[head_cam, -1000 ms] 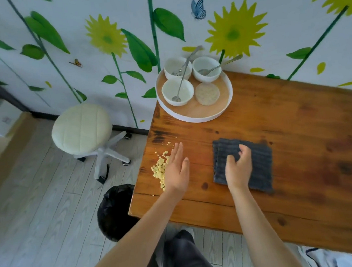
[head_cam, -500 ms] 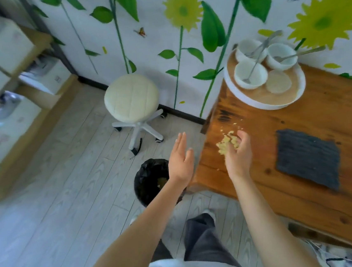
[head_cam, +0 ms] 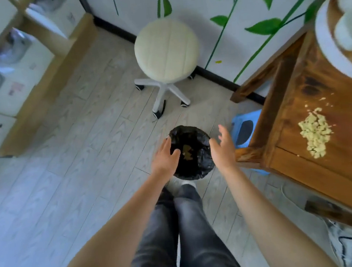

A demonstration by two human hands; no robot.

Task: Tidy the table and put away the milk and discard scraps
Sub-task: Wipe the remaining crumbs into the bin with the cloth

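Scraps (head_cam: 315, 134): pale yellow crumbled heap, right of frame, lying on the wooden table (head_cam: 302, 164) near its left edge; a few loose bits scattered above the heap
Bin (head_cam: 191, 152): small, round, lined with a black bag, on the floor at centre frame, just left of the table's corner; some yellowish bits visible inside
Left hand (head_cam: 165, 158): fingers spread and slack, grasping nothing, over the bin's left rim
Right hand (head_cam: 223, 148): fingers spread, empty, at the bin's right rim
Tray (head_cam: 325, 39): round, white-rimmed, upper right corner, on the table, blurred
Blue stool (head_cam: 244, 130): under the table edge
Cream swivel stool (head_cam: 166, 50): upper centre, by the wall
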